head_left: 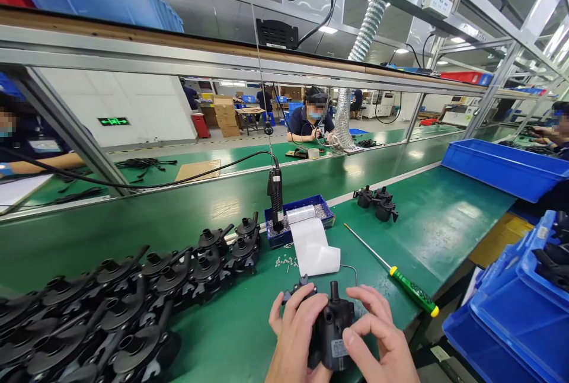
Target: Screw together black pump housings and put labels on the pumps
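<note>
A black plastic pump (336,315) with an upright spout stands near the front edge of the green table, a small grey label (339,348) on its side. Fingers of my left hand (294,332) are closed around its left side. On the other side, my right hand (383,344) has its thumb against the pump beside the label, with the fingers bent and partly apart. Behind my left fingers another dark part shows, mostly hidden. Just beyond, a roll of white label backing (315,246) trails across the table.
Many black pumps (120,312) stand in rows at left. A blue screw tray (326,210) sits behind a hanging electric screwdriver (275,196). A green-handled screwdriver (413,291) lies right of several pumps (382,200). Blue bins (511,312) stand at right. Co-workers sit beyond.
</note>
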A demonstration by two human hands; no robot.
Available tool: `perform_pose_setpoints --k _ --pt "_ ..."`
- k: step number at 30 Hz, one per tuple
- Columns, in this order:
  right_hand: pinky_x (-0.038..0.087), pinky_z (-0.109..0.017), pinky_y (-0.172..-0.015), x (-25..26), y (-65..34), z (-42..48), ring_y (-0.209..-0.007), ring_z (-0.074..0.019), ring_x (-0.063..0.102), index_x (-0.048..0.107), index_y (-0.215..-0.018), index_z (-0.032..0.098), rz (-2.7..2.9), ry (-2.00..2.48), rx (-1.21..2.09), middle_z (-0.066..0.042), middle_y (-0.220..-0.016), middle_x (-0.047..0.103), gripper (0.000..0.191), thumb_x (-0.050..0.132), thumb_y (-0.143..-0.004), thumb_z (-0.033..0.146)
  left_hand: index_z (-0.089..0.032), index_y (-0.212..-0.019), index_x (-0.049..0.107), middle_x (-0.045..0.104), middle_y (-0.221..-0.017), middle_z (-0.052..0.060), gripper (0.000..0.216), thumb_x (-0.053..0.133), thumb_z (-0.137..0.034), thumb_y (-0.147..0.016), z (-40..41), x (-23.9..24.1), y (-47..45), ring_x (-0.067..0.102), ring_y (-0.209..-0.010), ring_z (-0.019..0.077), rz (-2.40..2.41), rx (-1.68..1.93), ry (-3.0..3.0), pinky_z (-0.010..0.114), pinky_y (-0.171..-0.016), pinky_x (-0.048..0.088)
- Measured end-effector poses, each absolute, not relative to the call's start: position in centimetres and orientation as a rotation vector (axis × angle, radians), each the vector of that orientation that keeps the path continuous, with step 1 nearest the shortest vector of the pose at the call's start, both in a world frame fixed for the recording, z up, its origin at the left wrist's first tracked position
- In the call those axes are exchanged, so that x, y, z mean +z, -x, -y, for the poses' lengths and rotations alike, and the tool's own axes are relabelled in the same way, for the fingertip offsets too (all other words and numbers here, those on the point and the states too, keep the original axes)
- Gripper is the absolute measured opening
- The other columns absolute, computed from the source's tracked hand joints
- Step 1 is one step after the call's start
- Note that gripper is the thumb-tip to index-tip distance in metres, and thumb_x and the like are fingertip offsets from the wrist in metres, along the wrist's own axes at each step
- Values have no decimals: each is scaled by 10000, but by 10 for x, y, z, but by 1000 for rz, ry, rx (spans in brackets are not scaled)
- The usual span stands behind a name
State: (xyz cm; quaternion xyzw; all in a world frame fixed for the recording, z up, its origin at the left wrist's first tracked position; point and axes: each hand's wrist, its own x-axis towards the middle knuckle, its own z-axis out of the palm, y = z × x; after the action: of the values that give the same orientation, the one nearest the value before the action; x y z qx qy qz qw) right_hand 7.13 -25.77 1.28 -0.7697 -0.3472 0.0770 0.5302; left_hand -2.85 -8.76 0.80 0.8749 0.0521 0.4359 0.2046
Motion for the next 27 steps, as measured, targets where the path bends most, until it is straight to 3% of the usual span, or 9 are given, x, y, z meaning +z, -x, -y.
perform_pose_setpoints --k 7,18,21,24,27 --pt "427 -617 -1167 19 -59 251 -1510 -443 398 705 -730 279 741 1855 15 -71 -1471 668 327 668 -1015 437 -240 -1358 556 763 -1197 93 420 503 -198 -943 88 9 28 636 -1354 283 -144 1223 -2458 525 -1267 188" --pt "467 -643 -1106 23 -52 250 -1465 -464 417 739 -742 303 867 1914 -261 -71 -1415 684 247 701 -986 306 -244 -1356 567 774 -1229 97 408 520 -206 -953 86 6 31 640 -1358 289 -129 1211 -2449 530 -1256 202" --pt "452 -672 -1134 22 -61 254 -1459 -478 432 788 -977 327 895 1905 -369 -99 -1421 676 42 788 -938 312 -248 -1353 576 785 -1209 97 436 543 -213 -920 88 8 30 666 -1335 302 -167 1230 -2423 541 -1270 216" --pt "515 -597 -1118 17 -79 261 -1394 -432 542 686 -1313 308 800 1898 -282 -125 -1375 687 403 804 -929 335 -258 -1368 576 792 -1218 91 494 556 -179 -882 88 8 28 700 -1301 292 -206 1272 -2403 529 -1292 206" --pt "588 -447 -1037 4 -83 262 -1193 -352 681 651 -1362 283 796 1854 -70 -84 -1209 710 585 848 -812 236 -291 -1398 576 797 -1249 67 536 565 -176 -875 87 6 31 728 -1266 282 -169 1282 -2433 503 -1304 234"
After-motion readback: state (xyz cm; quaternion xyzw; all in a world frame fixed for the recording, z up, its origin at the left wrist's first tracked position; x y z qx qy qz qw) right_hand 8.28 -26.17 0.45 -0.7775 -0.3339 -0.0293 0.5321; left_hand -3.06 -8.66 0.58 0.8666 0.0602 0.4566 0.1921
